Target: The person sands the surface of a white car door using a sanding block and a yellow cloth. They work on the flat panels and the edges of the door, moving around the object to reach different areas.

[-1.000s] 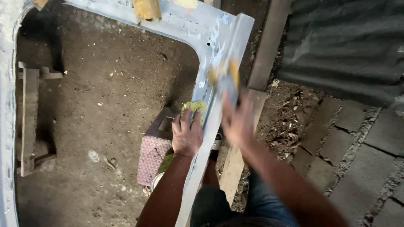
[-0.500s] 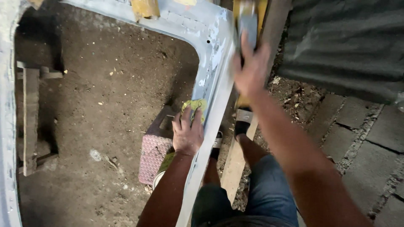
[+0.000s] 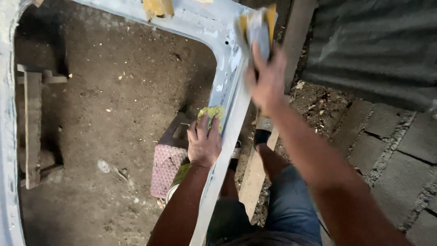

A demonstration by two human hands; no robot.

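Observation:
A pale grey-blue metal frame (image 3: 230,98) runs from my lap up to a rounded corner at the top. My left hand (image 3: 204,142) rests flat on its edge, pressing a yellow-green cloth (image 3: 213,114) against it. My right hand (image 3: 266,82), blurred with motion, grips a sanding block wrapped in yellow-edged sandpaper (image 3: 259,27) on the frame near the corner. My legs in blue jeans (image 3: 291,200) are below.
A pink textured block (image 3: 166,168) lies on the dirt floor under the frame. A wooden plank (image 3: 255,177) lies beside my leg. A wooden stand (image 3: 33,127) sits at the left. Concrete blocks (image 3: 391,146) and a dark corrugated sheet (image 3: 378,45) are at the right.
My right hand has slid the sanding block up the frame from mid-rail to the corner, then slightly back down. The left hand has stayed put on the cloth.

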